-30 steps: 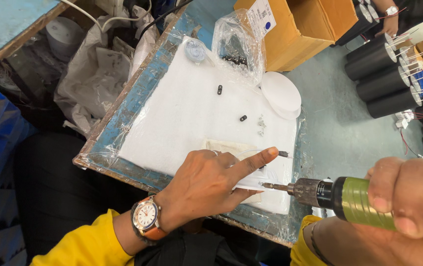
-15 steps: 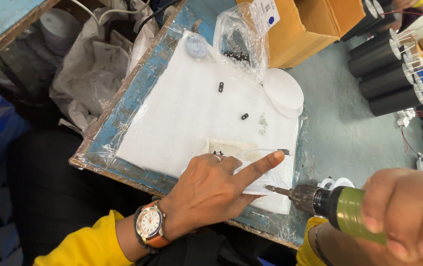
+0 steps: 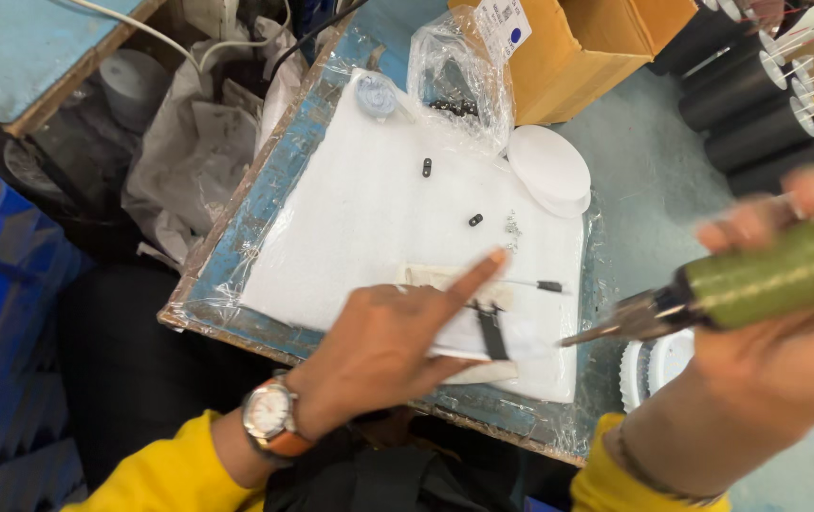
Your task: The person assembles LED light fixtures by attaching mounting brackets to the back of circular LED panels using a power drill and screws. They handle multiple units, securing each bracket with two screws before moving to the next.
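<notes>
Blurred, the green-handled electric screwdriver (image 3: pixel 767 275) sits clenched in the right hand (image 3: pixel 786 351), metal tip leftward.

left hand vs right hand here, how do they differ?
The left hand rests on the white foam pad, index finger stretched out and pressing a pale strip; the right hand is raised off the pad, closed around a green-handled tool whose metal tip points toward the strip. The left wrist wears a watch; the right shows a thin bracelet. The right hand is blurred, the left sharp. Both come out of yellow sleeves.
</notes>
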